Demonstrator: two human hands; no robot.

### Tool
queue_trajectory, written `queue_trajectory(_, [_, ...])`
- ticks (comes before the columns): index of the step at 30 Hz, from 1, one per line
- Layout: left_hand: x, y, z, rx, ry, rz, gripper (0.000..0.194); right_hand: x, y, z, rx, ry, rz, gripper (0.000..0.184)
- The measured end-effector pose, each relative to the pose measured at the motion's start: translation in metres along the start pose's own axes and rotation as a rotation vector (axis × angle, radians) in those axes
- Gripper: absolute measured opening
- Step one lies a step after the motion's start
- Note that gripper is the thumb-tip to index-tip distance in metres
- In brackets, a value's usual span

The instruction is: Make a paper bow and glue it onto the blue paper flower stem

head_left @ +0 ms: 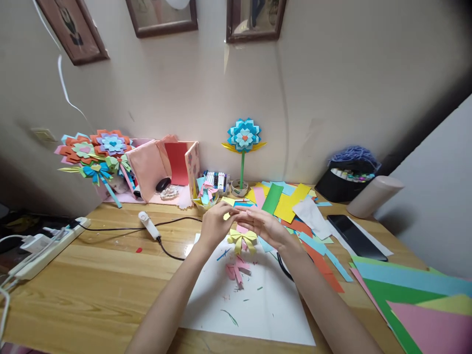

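Note:
My left hand (216, 223) is raised over the far end of a white sheet (254, 314), its fingers drawn together at the fingertips of my right hand. Whatever it pinches is too small or hidden to make out. Palm showing, my right hand (263, 226) has its fingers stretched out towards the left one, and the two meet at the tips. Just below them sits a yellow paper bow (242, 239). Nearer to me on the sheet lies a pink paper bow piece (236, 271), among small green, blue and red paper scraps.
A blue paper flower (244, 135) stands in a tape roll (239, 188) by the wall. Coloured paper (372, 282) and a phone (356, 237) lie at right. At left are a pink box (143, 169), more paper flowers (112, 142), a white-handled corded tool (148, 225) and a power strip (51, 250).

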State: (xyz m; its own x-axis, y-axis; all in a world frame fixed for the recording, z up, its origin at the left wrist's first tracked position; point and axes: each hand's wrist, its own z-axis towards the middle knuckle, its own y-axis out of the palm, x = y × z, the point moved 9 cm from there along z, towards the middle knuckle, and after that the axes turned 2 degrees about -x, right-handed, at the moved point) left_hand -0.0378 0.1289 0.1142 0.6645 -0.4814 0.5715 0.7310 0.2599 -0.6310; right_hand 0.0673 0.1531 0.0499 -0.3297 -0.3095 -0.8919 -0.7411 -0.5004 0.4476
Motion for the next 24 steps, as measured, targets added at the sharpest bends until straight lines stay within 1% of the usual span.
queue_trajectory(4, [-0.006,0.002,0.004,-0.006,0.006,-0.123,0.012,-0.002,0.004,-0.002,-0.029,0.005,0.002,0.026])
queue_trajectory(6, [-0.011,0.001,0.005,0.017,-0.017,-0.147,0.012,-0.003,0.007,-0.003,-0.039,0.009,0.003,0.027])
queue_trajectory(8, [-0.022,-0.005,0.005,0.075,-0.078,-0.188,0.014,-0.006,0.008,-0.003,-0.043,0.005,0.007,0.029])
queue_trajectory(11, [-0.040,-0.020,0.003,0.192,-0.216,-0.317,0.015,-0.011,0.003,-0.004,-0.023,-0.023,0.000,0.029])
queue_trajectory(13, [-0.045,-0.028,0.002,0.233,-0.269,-0.397,0.015,-0.015,-0.001,-0.004,-0.004,-0.038,-0.011,0.030])
queue_trajectory(14, [-0.043,-0.030,0.002,0.232,-0.278,-0.428,0.015,-0.015,-0.003,-0.004,0.004,-0.038,-0.014,0.030])
queue_trajectory(16, [-0.035,-0.026,0.002,0.187,-0.270,-0.488,0.014,-0.013,-0.004,-0.003,0.016,-0.019,-0.015,0.030])
queue_trajectory(20, [-0.012,0.001,0.001,0.049,-0.244,-0.585,0.015,0.000,0.000,-0.001,0.039,0.027,0.003,0.026])
queue_trajectory(22, [-0.007,0.010,-0.001,0.033,-0.248,-0.590,0.014,0.006,0.005,0.001,0.034,0.042,0.000,0.027])
queue_trajectory(24, [-0.004,0.013,-0.003,0.036,-0.247,-0.551,0.012,0.012,0.007,0.002,0.036,0.061,0.014,0.028])
